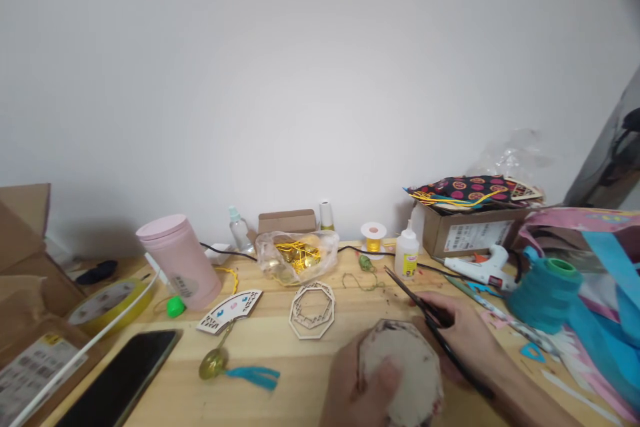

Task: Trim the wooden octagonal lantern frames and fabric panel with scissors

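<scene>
My left hand (367,387) grips a pale eight-sided piece (413,373) with ragged, dark-patterned edges, my thumb lying across its flat face. My right hand (463,327) is closed around black scissors (433,323), whose tips point up and to the left, away from me. The scissors are beside the piece's upper right edge; motion blurs both hands, so I cannot tell whether they touch it. Just beyond my left hand lie thin octagonal wooden frames (313,310) with lattice cut-outs. A fan-shaped wooden piece (230,310) has a gold bell-like ball (213,363) and a blue tassel (255,375) attached.
Leftward are a phone (120,380), a pink cup (180,260), yellow tape (113,303) and a cardboard box (25,233). Along the back stand a plastic bag of gold bells (297,259) and a glue bottle (407,255). A glue gun (487,268) and teal thread cone (545,297) lie rightward.
</scene>
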`<state>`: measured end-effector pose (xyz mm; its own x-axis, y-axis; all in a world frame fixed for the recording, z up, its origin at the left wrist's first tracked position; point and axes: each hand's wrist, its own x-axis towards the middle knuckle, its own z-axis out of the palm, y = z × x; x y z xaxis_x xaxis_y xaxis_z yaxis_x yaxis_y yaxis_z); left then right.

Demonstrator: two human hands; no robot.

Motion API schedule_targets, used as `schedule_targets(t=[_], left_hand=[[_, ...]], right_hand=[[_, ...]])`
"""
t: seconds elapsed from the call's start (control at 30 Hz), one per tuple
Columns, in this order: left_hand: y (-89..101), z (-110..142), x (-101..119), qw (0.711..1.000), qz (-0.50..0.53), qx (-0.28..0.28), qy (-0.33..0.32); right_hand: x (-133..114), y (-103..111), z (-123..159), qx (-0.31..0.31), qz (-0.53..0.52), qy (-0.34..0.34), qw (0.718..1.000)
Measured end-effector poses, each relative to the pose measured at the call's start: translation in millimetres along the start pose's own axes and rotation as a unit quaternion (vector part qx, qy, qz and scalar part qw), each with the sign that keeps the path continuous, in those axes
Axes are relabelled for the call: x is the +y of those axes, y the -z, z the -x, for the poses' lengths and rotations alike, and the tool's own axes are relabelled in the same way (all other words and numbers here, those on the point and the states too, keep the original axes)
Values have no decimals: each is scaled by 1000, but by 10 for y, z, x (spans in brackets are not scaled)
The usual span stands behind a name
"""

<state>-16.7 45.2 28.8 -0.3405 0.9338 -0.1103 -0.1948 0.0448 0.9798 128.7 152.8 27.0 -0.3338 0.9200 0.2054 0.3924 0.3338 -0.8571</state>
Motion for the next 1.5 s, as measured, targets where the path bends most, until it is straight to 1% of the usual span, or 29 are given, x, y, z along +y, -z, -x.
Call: schedule_targets(t=[0.07,0.13,0.2,0.27,0.33,0.37,0.4,0.47,0.53,0.63,0.7,0.8,1.0,1.07,1.13,1.17,1.2,1.27,1.33,1.43,1.5], left_hand=[[26,-70,100,998,55,3,-4],[41,-129,160,997,81,1,-8],[42,-173,165,996,85,-6,-20],[38,-210,137,996,87,-9,-28],[41,-245,108,994,109,-14,-18],[45,-261,99,992,124,-20,-11],[51,-274,94,990,137,-27,-6],[65,-294,92,989,143,-28,-5],[75,-306,93,991,133,-12,-7],[69,-315,85,992,128,4,-10],[50,-316,81,991,132,4,-9],[15,-310,97,991,136,7,-2],[21,-310,156,988,149,47,18],[45,-315,155,989,138,50,12],[66,-312,152,995,96,37,3],[74,-307,152,997,66,40,-6],[79,-298,155,998,37,49,-16],[87,-275,165,996,0,88,-34],[102,-251,173,992,-17,112,-49],[146,-235,166,990,-36,120,-70],[175,-243,156,992,-21,108,-60]], right_hand=[[-20,-23,25,-3,-1,0,1000],[-30,-43,39,3,-6,-1,1000],[-42,-64,49,11,-30,-4,999],[-77,-90,65,28,-71,-26,997],[-135,-122,90,42,-121,-58,990],[-165,-136,104,39,-145,-68,986],[-190,-149,117,26,-167,-69,983],[-219,-164,138,-19,-202,-56,978],[-220,-168,150,-61,-220,-42,973],[-215,-164,160,-94,-235,-30,967],[-225,-162,160,-106,-237,-21,966],[-235,-162,152,-104,-215,-14,971],[-153,-171,151,-114,-190,-13,975],[-124,-174,156,-116,-190,-9,975],[-104,-176,153,-118,-195,-6,974],[-98,-176,149,-116,-198,-5,973],[-94,-175,142,-117,-204,-5,972],[-102,-172,130,-107,-223,-9,969],[-141,-164,125,-83,-248,-27,965],[-254,-144,135,-38,-281,-77,956],[-332,-128,144,-31,-290,-109,950]])
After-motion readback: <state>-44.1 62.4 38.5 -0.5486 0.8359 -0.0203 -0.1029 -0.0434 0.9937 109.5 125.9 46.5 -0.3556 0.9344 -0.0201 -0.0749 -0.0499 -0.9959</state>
